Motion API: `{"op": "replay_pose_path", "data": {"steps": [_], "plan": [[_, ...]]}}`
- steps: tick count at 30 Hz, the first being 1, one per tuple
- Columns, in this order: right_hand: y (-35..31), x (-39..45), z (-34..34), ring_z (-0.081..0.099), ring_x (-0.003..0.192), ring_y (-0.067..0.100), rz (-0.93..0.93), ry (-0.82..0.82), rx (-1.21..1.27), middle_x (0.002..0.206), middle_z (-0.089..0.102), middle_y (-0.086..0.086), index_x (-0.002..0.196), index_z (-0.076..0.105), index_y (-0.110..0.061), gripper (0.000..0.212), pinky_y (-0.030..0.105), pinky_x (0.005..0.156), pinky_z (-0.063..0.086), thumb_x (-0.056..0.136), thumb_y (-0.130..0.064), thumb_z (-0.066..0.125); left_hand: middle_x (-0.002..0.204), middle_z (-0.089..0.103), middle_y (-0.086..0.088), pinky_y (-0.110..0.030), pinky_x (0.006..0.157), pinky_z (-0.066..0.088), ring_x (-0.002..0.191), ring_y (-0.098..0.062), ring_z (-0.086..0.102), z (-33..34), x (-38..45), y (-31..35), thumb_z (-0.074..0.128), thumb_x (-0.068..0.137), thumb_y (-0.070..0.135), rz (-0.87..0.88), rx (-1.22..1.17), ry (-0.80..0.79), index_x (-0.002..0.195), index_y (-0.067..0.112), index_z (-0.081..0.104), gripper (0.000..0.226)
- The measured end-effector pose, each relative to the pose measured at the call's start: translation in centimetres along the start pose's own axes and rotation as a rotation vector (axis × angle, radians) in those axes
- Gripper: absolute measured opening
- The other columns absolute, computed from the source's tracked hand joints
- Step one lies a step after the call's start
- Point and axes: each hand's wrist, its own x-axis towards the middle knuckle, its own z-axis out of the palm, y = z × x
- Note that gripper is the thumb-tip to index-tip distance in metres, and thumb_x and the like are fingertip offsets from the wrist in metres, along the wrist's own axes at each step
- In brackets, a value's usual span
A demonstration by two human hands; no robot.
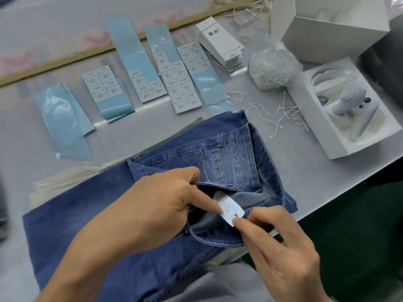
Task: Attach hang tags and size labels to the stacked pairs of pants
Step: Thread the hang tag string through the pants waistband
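Note:
A pair of blue denim pants (pixel 229 153) lies on the table with its waistband opened toward me. A white sewn-in label (pixel 230 209) marked M sticks up inside the waistband. My left hand (pixel 157 205) holds the waistband open, its index finger pressing on the label's left side. My right hand (pixel 281 253) pinches the label's lower right edge. White size stickers on blue backing strips (pixel 185 86) lie in rows behind the pants. A stack of white hang tags (pixel 222 46) sits at the back, and loose white tag strings (pixel 281 118) lie to the right.
A clear bag of strings (pixel 272 68) sits by an open white box (pixel 327 31). A white tray holding a grey controller (pixel 351 105) lies at the right table edge. A yellow ruler (pixel 65 57) runs along the back. Pale folded bags (pixel 65 179) lie left.

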Motion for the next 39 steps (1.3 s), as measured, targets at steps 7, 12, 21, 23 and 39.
{"op": "replay_pose_path", "data": {"steps": [7,12,21,23,39], "plan": [[0.0,-0.4,0.3,0.063,0.072,0.024,0.058,0.021,-0.050,0.087,0.066,0.013,0.093,0.078,0.002,0.009,0.033,0.062,0.053,0.084,0.001,0.077,0.093,0.037,0.007,-0.033,0.066,0.042,0.086,-0.009,0.041,-0.3,0.1,1.1,0.038,0.106,0.017,-0.005,0.068,0.029,0.117,0.087,0.033,0.071],[-0.2,0.7,0.2,0.066,0.101,0.020,0.123,0.002,0.003,0.117,0.064,0.011,0.123,0.067,-0.010,0.033,0.038,0.083,0.057,0.090,-0.009,0.074,0.095,0.046,0.017,-0.034,0.069,0.046,0.091,-0.001,0.047,-0.2,0.1,0.9,0.037,0.101,0.028,0.023,0.007,0.037,0.121,0.067,0.052,0.047],[3.4,4.4,-2.6,0.059,0.112,-0.011,0.284,-0.429,-0.053,0.136,0.055,-0.030,0.158,0.022,-0.040,0.097,0.030,0.124,0.018,0.078,-0.082,0.056,0.057,0.056,0.012,-0.038,0.063,0.049,0.059,-0.008,0.053,-1.4,10.7,0.4,0.046,0.097,0.016,-0.062,-0.220,0.411,0.094,0.032,0.068,0.028],[4.0,4.7,-2.5,0.061,0.108,-0.010,0.321,-0.405,-0.066,0.132,0.057,-0.034,0.157,0.022,-0.045,0.096,0.028,0.119,0.027,0.076,-0.079,0.060,0.061,0.061,0.004,-0.046,0.065,0.052,0.063,-0.024,0.060,-1.4,13.4,0.2,0.045,0.098,0.012,-0.068,-0.249,0.640,0.102,0.024,0.069,0.027],[4.9,10.1,4.9,0.019,0.148,-0.003,0.163,-0.353,-0.193,0.147,0.056,-0.006,0.143,0.052,-0.009,0.082,0.029,0.118,0.018,0.098,-0.068,0.017,0.110,0.058,0.015,-0.031,0.091,0.041,0.103,-0.010,0.051,6.0,14.4,-5.1,0.034,0.106,0.036,-0.232,-0.086,0.616,0.108,0.030,0.058,0.025]]}}
